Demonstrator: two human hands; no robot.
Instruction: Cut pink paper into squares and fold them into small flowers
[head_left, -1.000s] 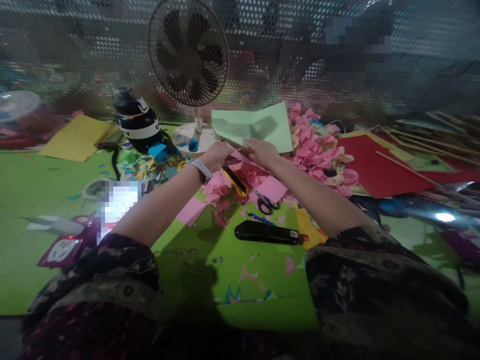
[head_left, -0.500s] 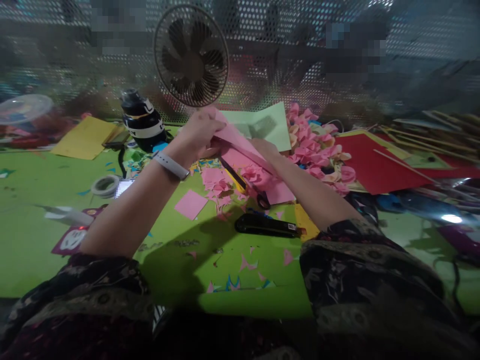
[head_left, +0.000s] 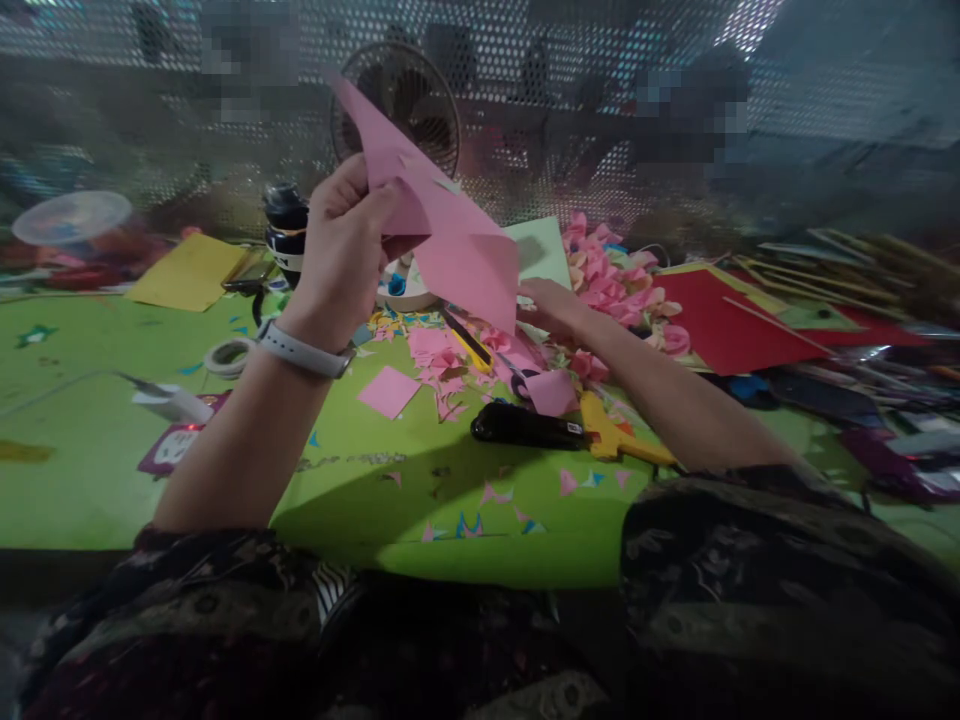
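A large folded sheet of pink paper (head_left: pixel 465 255) is raised above the table, with my left hand (head_left: pixel 349 225) closed on its left side, thumb in front. Its lower right corner hangs beside my right hand (head_left: pixel 551 302). That hand is low, with fingers stretched toward the sheet's edge; the fingertips are partly hidden. Beneath the sheet lie a yellow-and-black cutter (head_left: pixel 469 342), scissors (head_left: pixel 519 380) and loose pink scraps (head_left: pixel 439 365). A small pink paper square (head_left: pixel 388 391) rests on the green tabletop. Nearer to me is a black stapler-like tool (head_left: pixel 525 426).
A fan (head_left: pixel 409 85) and a dark bottle (head_left: pixel 285 230) stand at the back. Pink paper petals (head_left: pixel 611 265) are heaped on the right beside red paper (head_left: pixel 731 320). At left are yellow paper (head_left: pixel 180 272), a tape roll (head_left: pixel 229 357) and a white plug (head_left: pixel 171 402).
My left hand has lifted the pink sheet up and to the left, and it now covers part of the fan. My right hand has come out from behind it. A yellow tool handle is newly uncovered.
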